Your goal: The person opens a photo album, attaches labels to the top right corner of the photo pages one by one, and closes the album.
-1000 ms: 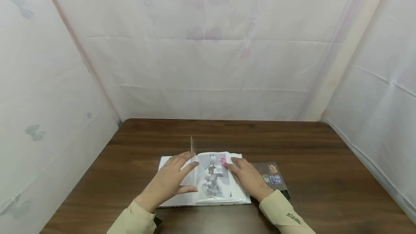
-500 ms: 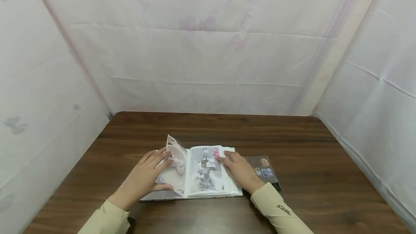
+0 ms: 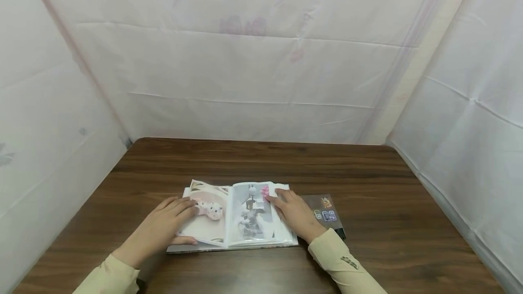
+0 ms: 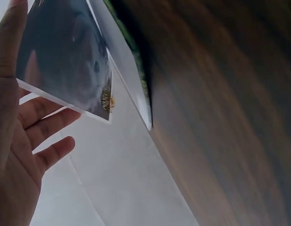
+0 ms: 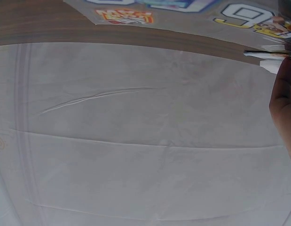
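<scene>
A photo album (image 3: pixel 282 230) lies open on the table, its white pages holding prints in clear sleeves. On its left page is a photo (image 3: pixel 210 210) with a pink, dotted shape; the right page bears a grey photo (image 3: pixel 251 217) with a pink flower-like patch. My left hand (image 3: pixel 161 223) lies along the outer edge of the left page, fingers extended. In the left wrist view, that page (image 4: pixel 65 61) stands partly raised beside the fingers (image 4: pixel 46 122). My right hand (image 3: pixel 300 217) rests on the outer edge of the right page with its fingers extended.
A dark grey, flat booklet-like item (image 3: pixel 324 214) with colourful number stickers lies right of the album, partly behind my right hand. The brown wooden table (image 3: pixel 388 221) is bordered by white cloth walls (image 3: pixel 245 71) at the back and sides.
A page standing upright near the album's spine has swung over to the left with my left hand, showing its photo. My right hand has stayed on the right page. The view has shifted slightly.
</scene>
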A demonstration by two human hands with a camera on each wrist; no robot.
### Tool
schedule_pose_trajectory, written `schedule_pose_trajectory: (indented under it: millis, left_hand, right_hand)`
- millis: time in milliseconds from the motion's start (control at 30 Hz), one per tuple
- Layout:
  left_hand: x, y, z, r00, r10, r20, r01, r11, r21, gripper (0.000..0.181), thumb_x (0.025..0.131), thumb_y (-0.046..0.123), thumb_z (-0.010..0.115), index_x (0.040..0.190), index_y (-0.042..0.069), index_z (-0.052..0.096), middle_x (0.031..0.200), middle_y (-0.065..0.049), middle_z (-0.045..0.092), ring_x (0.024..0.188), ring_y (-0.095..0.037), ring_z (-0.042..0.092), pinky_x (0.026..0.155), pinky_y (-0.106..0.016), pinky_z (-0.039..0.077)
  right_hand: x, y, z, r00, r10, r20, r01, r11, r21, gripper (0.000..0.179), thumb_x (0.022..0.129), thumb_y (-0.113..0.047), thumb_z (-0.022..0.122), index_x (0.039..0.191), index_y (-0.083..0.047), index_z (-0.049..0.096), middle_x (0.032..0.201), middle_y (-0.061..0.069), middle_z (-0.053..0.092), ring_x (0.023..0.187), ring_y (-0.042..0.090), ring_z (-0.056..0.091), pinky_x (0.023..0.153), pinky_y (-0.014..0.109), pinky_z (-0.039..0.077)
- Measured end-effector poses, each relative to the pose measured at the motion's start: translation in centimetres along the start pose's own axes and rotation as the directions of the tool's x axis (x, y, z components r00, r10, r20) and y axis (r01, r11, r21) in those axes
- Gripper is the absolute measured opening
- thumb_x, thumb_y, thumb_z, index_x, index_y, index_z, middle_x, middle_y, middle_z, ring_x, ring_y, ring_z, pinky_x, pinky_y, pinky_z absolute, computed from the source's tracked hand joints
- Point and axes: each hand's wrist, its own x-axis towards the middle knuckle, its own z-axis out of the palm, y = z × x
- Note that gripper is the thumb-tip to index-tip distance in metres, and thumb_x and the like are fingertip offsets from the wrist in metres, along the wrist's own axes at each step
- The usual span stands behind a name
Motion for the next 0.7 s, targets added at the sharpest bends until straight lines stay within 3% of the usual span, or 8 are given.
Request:
schedule_pose_trajectory:
  millis: [167,333,567,700]
  left_hand:
    - [-0.3,0.1,0.2,0.999,0.004,0.038,-0.004,1.0,-0.005,0.063,0.06,0.065,0.062,0.097,0.014,0.062,0.1,-0.002,0.065,0.094,-0.022,0.061,0.089,-0.039,0.043]
    - [-0.3,0.3,0.6,0.995,-0.003,0.102,0.004,1.0,-0.009,0.062,0.062,0.067,0.059,0.095,0.015,0.062,0.096,-0.001,0.065,0.088,-0.021,0.061,0.085,-0.04,0.047]
    - [-0.4,1.0,0.5,0.966,-0.042,0.255,0.061,0.996,-0.068,0.068,0.066,0.07,0.053,0.103,0.014,0.063,0.102,-0.006,0.066,0.091,-0.023,0.061,0.086,-0.041,0.045]
    - [-0.5,1.1,0.6,0.959,-0.044,0.281,0.071,0.994,-0.088,0.07,0.068,0.071,0.05,0.105,0.012,0.062,0.105,-0.009,0.065,0.093,-0.025,0.061,0.086,-0.042,0.045]
  right_hand:
    - [-0.2,0.1,0.0,1.0,-0.016,-0.015,0.016,1.0,-0.013,0.037,0.09,-0.026,0.053,0.126,-0.031,0.051,0.128,0.005,0.05,0.115,0.022,0.05,0.093,0.038,0.045]
    - [-0.3,0.3,-0.2,1.0,0.012,0.021,-0.012,1.0,0.004,0.037,0.09,-0.027,0.051,0.127,-0.032,0.05,0.131,0.004,0.048,0.117,0.022,0.049,0.093,0.039,0.045]
    - [-0.6,0.4,-0.2,0.999,0.027,0.034,-0.028,0.999,0.02,0.036,0.092,-0.028,0.049,0.127,-0.032,0.05,0.132,0.004,0.048,0.118,0.023,0.048,0.094,0.04,0.044]
    - [-0.7,0.3,-0.2,0.999,0.03,0.026,-0.03,0.999,0.023,0.035,0.092,-0.029,0.048,0.127,-0.032,0.05,0.131,0.003,0.048,0.118,0.022,0.048,0.094,0.04,0.045]
